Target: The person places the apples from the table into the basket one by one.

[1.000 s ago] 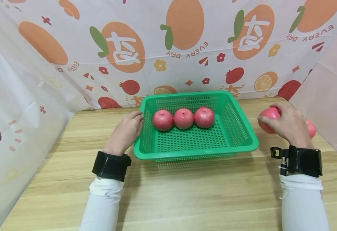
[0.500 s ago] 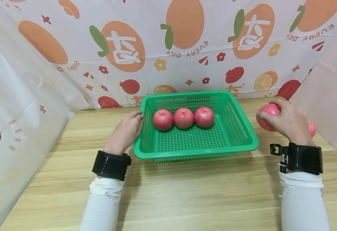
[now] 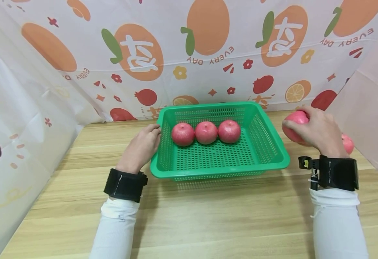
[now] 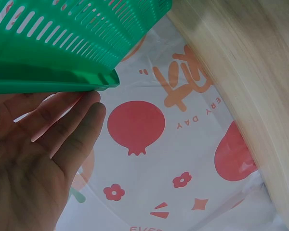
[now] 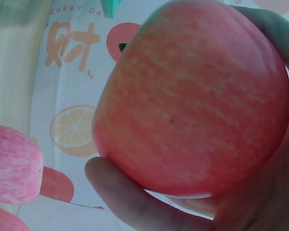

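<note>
A green perforated plastic basket (image 3: 213, 172) stands on the table with three red apples (image 3: 206, 133) in a row inside, toward its left and back. My left hand (image 3: 141, 148) is at the basket's left rim; in the left wrist view its fingertips (image 4: 94, 98) touch the rim's underside, fingers extended. To the right of the basket, my right hand (image 3: 321, 131) grips another red apple (image 5: 192, 106), thumb on one side and fingers on the other. Partly behind the right wrist lies a further apple (image 3: 347, 144); the right wrist view shows two apples beyond the held one, the nearer pinkish (image 5: 14, 163).
The wood-grain table (image 3: 221, 219) stretches toward me in front of the basket. A fruit-printed cloth (image 3: 172, 50) hangs directly behind the table, and pale sheeting (image 3: 373, 111) closes off the right side, near the loose apple.
My right hand has moved slightly left toward the basket with the apple in its grip, uncovering more of the apple behind the wrist. My left hand and the basket have stayed in place.
</note>
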A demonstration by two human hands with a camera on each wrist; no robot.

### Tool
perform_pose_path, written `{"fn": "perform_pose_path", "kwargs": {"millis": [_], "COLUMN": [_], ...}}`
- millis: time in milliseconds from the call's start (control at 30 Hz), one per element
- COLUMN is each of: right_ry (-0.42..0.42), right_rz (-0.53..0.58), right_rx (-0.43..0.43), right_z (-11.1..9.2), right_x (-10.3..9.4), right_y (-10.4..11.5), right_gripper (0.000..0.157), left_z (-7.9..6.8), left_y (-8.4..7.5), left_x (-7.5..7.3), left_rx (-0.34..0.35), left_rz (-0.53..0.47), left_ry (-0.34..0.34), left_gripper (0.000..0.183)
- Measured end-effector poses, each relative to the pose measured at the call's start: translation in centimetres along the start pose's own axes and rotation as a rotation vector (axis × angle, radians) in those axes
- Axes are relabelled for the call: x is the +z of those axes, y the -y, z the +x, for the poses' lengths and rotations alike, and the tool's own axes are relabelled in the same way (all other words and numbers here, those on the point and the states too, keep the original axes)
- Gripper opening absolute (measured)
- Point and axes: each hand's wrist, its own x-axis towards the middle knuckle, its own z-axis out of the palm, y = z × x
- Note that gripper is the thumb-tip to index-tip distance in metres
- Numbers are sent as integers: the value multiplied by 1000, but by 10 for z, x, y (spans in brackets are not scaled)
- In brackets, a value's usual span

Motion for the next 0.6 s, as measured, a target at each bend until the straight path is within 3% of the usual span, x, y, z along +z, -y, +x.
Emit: {"fn": "perform_pose_path", "kwargs": {"millis": [600], "right_ry": [-26], "right_rz": [18], "right_rx": [-16], "right_z": [2], "right_x": [-1], "right_y": [17], "right_gripper": [67], "left_z": [-1], "left_y": [1], "left_x": [-1], "left_rx": [11], "left_rz": [6], "left_ry": [-8], "left_gripper": [28]}}
